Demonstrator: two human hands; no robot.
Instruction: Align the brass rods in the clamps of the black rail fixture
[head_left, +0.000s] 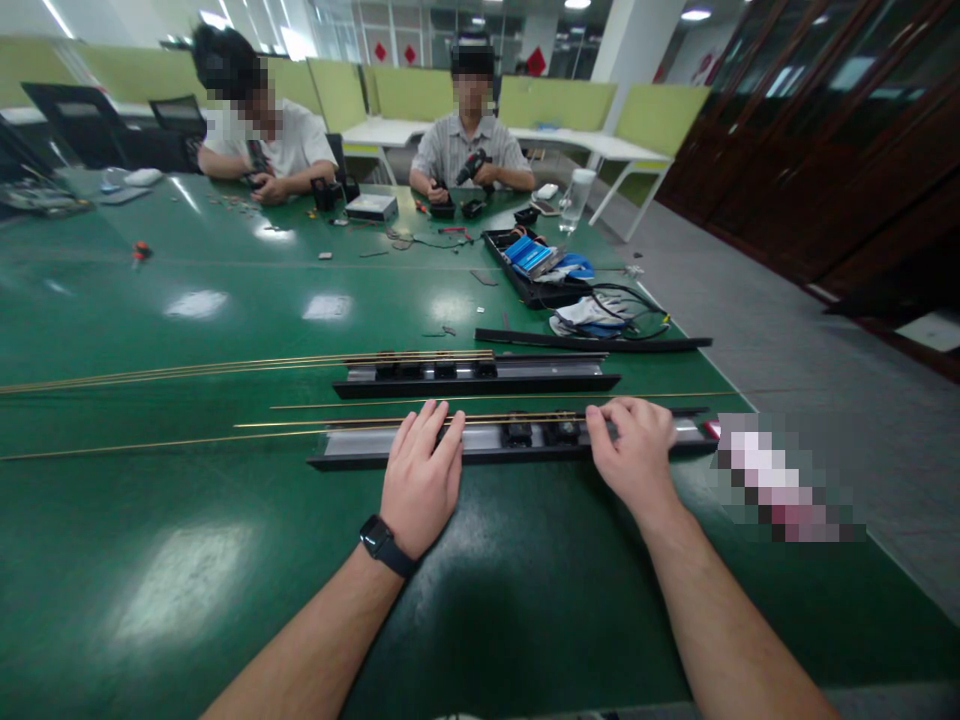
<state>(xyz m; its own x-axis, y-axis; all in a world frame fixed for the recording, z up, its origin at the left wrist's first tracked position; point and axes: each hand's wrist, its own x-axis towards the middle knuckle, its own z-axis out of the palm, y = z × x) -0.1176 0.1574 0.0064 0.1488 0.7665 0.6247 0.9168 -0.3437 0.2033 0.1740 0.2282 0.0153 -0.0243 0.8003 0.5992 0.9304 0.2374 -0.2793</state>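
In front of me on the green table (225, 620) lies a long black and silver metal channel (487, 440) with black blocks (517, 428) set inside. Thin brass rods (285, 424) run along it and stick out to its left. My left hand (420, 475), with a dark watch on the wrist, rests over the channel's left part, its fingers stretched out across the rods. Thumb and fingers bent, my right hand (637, 445) is closed over the right part by a rod's end; what lies between them is hidden.
Behind lies a second channel (540, 377) with blocks and brass rods, then a black strip (592, 342). Further back stand a black tray (540, 292) with a blue device and white gloves (592, 315) with cables. Two people sit opposite; one holds a power drill (471, 166).
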